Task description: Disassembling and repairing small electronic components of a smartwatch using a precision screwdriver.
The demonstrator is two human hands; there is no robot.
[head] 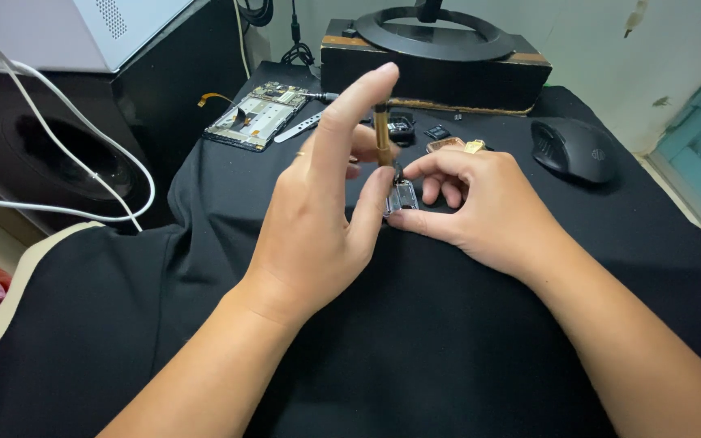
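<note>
The brass-handled screwdriver [382, 134] stands nearly upright mid-bench, tip down on a small silver metal part [400, 197]. The left hand [318, 219] holds its shaft in a narrow grip; the right hand [468, 199] pinches the part. An opened phone frame [255, 115] lies toward the bench's far left, a black mouse [574, 150] far right.

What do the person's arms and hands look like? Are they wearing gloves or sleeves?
No gloves and no sleeves. Both forearms are bare right down to the bottom edge of the picture. The left hand has a thin ring on one finger, partly hidden, so its colour is hard to tell. The right hand shows no ring or watch. No wristbands or markings show on either arm.
</note>
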